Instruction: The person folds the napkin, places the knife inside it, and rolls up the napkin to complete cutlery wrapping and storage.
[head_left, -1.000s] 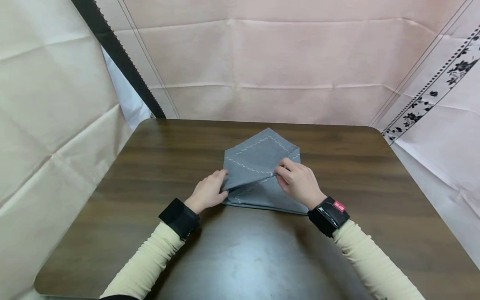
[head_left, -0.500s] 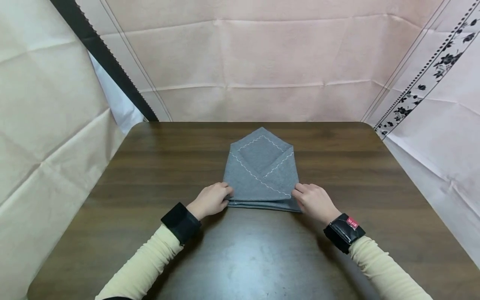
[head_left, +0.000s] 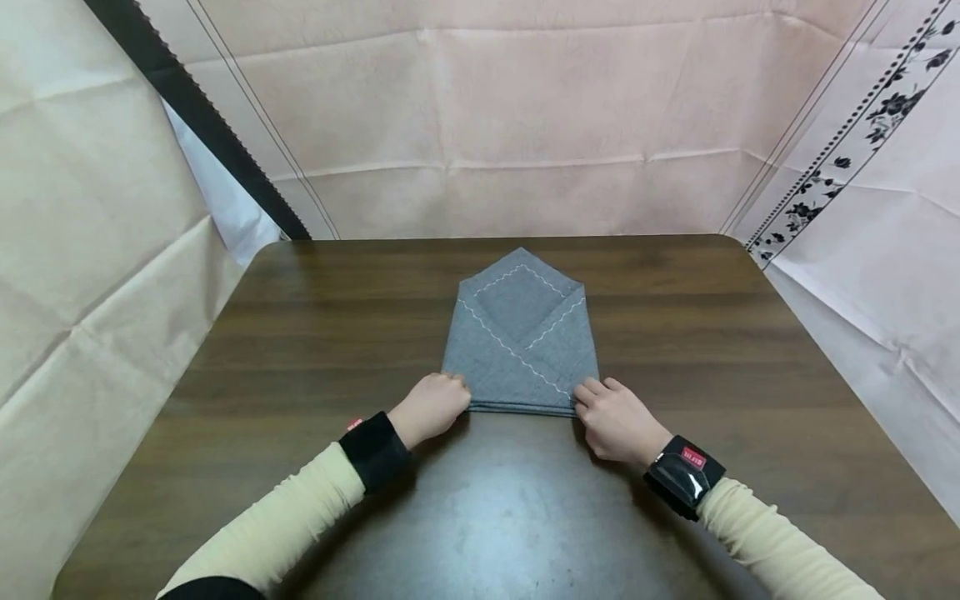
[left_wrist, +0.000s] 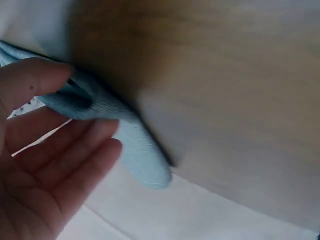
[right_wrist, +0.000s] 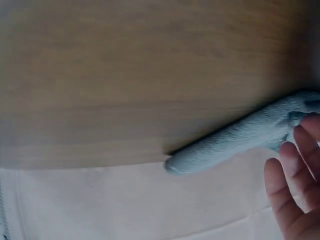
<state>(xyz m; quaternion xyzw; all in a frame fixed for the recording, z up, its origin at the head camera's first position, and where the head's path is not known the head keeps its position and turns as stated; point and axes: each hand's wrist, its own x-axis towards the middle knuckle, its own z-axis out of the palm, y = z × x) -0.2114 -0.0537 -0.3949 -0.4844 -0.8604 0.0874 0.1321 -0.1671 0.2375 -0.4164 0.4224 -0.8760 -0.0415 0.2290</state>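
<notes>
A grey cloth with white zigzag stitching lies folded on the dark wooden table, its side flaps crossed and a point facing away from me. My left hand pinches the cloth's near left corner. In the left wrist view the thumb lies on top of the cloth and the fingers are underneath. My right hand grips the near right corner. In the right wrist view its fingers sit at the folded edge of the cloth.
Pale pink and cream sheets hang close around the table on three sides, the right one with a black floral border. A black strip runs diagonally at the back left. Bare tabletop surrounds the cloth.
My right hand laid the right flap flat across the cloth, then slid to the near right corner. My left hand shifted slightly along the near left corner. The cloth now lies flat.
</notes>
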